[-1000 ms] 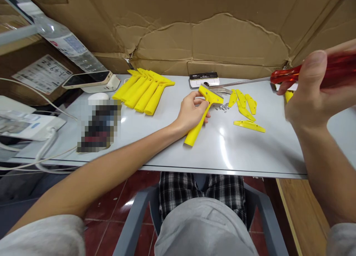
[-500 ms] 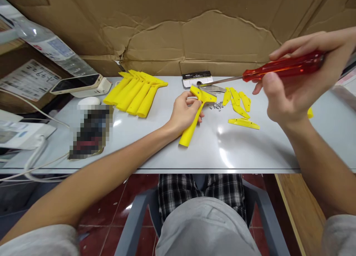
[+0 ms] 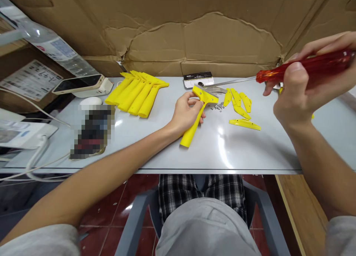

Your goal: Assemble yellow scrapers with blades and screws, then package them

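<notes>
My left hand [image 3: 187, 113] is closed around the handle of a yellow plastic scraper [image 3: 191, 132], whose wide head points away from me. Two small screws show in that head, along with a thin metal edge at its far side. A screwdriver with a clear red handle [image 3: 303, 69] is gripped in my right hand [image 3: 303, 85], raised above the table on the right. Its long shaft [image 3: 236, 81] slopes left and down to the scraper head; I cannot tell whether the tip touches it. Small loose screws [image 3: 218, 106] lie in a pile beside the head.
Several yellow scraper handles [image 3: 139, 95] lie side by side to the left. Flat yellow plates [image 3: 244, 124] lie right of the screws. A black-and-white small box [image 3: 198, 79] sits at the back. Phone [image 3: 78, 83], bottle [image 3: 58, 45] and cables occupy the left; cardboard [image 3: 228, 41] stands behind.
My right hand has moved to the right with the screwdriver, so more of its shaft shows. My left hand and the scraper have stayed nearly in place.
</notes>
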`<action>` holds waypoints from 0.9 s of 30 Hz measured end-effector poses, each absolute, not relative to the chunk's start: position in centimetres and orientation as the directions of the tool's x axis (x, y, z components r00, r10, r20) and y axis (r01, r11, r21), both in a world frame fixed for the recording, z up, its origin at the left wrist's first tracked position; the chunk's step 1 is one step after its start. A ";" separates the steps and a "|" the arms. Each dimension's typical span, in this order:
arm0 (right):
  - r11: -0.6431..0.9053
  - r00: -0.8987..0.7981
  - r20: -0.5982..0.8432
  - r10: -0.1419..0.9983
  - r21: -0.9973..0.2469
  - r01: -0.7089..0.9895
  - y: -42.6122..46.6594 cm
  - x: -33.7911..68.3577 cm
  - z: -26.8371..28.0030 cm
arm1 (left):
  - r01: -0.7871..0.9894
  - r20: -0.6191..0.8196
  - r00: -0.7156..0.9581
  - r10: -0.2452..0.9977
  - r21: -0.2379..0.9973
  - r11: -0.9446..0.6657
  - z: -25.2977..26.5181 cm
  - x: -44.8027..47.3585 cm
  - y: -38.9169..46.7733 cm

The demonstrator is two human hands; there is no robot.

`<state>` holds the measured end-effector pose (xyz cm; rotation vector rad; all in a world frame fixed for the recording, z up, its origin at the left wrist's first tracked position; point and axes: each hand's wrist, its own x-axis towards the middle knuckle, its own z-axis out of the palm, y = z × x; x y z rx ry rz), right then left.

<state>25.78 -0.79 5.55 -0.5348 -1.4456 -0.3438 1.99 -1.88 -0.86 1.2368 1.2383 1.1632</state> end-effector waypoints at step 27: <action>0.890 0.098 0.993 0.069 -0.106 0.444 -0.4 25.6 5.5 | 0.047 -0.018 0.021 1.000 0.999 0.017 -1.0 1.9 -1.8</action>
